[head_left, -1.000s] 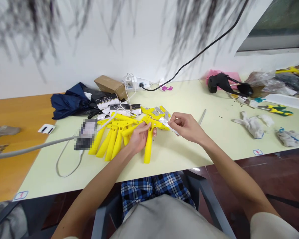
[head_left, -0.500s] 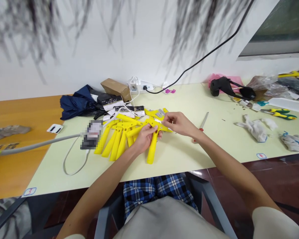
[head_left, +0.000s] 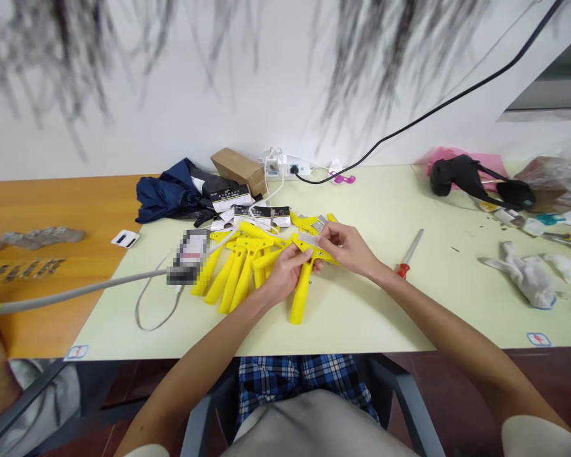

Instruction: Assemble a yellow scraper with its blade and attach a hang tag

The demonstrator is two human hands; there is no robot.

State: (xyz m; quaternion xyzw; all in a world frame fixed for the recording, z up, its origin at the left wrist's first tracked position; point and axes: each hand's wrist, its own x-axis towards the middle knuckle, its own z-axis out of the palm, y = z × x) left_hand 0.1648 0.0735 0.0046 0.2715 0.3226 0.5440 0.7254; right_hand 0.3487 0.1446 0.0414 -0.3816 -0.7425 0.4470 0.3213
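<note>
The left hand point(head_left: 285, 274) closes around a yellow plastic scraper point(head_left: 301, 293) on the desk point(head_left: 361, 330); the right hand point(head_left: 346, 249) pinches its metal blade point(head_left: 309, 240). More yellow scrapers point(head_left: 233, 274) lie at 9 o'clock, a red-handled screwdriver point(head_left: 408, 255) at 3 o'clock.

1. Red-handled screwdriver with steel shaft point(head_left: 410, 252), lying on pale green tabletop point(head_left: 361, 197), right of the hands
2. Crumpled navy fabric bundle point(head_left: 164, 200) at back edge, beside brown cardboard box point(head_left: 238, 171)
3. White power strip point(head_left: 290, 167) against wall, black cable point(head_left: 438, 120) rising from it
4. Crumpled white cloth glove point(head_left: 528, 279), far right
5. Black plastic object point(head_left: 476, 181) on pink plastic bag point(head_left: 450, 155)
6. Long grey cable point(head_left: 76, 292) running across orange wooden tabletop point(head_left: 66, 209)
</note>
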